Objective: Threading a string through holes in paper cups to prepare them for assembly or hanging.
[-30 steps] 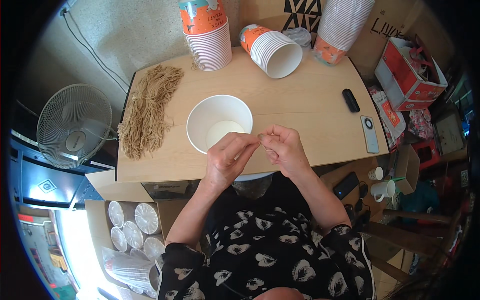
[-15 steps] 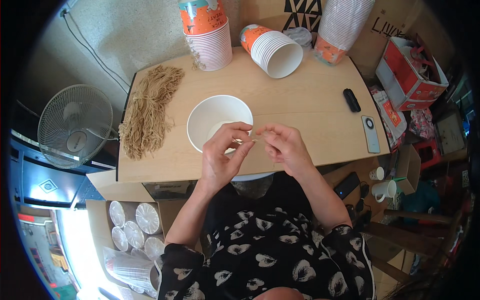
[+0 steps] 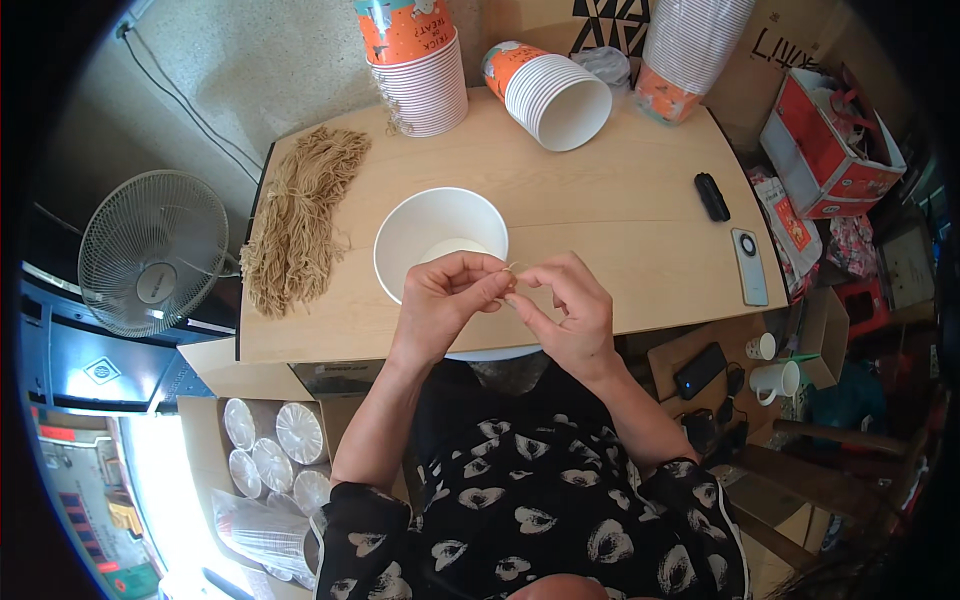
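Both my hands meet above the near right rim of a white paper bucket (image 3: pixel 400 215) standing upright on the table. My left hand (image 3: pixel 445 300) pinches a thin tan cord (image 3: pixel 514 267) between thumb and fingertips. Right against it, my right hand (image 3: pixel 570 315) pinches the same cord, thumb and forefinger together. Only a small curved bit of the cord shows; my fingers hide the rest. On the table's left lies a bundle of tan cords (image 3: pixel 300 215), tied round near its upper part.
Behind stand a stack of orange-and-white paper buckets (image 3: pixel 420 85), a second stack lying on its side (image 3: pixel 545 95) and a wrapped one (image 3: pixel 690 60). At right lie a black object (image 3: pixel 711 197) and a phone (image 3: pixel 748 267). A fan (image 3: pixel 155 255) stands left, above a carton of wrapped stacks (image 3: pixel 270 460).
My hands have come closer together, the right moving slightly left and turning so its thumb points toward the left fingertips. The cord now shows as a small curve. The view has shifted slightly.
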Demonstrator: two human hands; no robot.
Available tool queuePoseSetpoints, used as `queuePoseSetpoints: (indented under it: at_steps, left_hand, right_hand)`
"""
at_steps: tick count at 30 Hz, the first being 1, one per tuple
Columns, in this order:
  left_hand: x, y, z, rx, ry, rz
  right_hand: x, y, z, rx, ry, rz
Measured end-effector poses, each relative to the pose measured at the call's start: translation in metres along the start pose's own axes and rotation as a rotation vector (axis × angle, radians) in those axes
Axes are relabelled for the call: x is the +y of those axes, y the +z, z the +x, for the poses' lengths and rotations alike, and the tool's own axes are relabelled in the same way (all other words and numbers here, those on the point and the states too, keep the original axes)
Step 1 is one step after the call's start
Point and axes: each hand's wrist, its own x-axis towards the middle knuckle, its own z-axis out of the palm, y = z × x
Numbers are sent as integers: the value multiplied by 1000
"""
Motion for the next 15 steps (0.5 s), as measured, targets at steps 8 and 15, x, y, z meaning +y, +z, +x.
queuePoseSetpoints:
  at_steps: [8, 15]
  left_hand:
    - [-4, 0, 0, -9, 1, 50]
    - [-3, 0, -3, -27, 1, -7]
  right_hand:
    - [13, 8, -2, 91, -159, -70]
    - [13, 7, -4, 67, -64, 17]
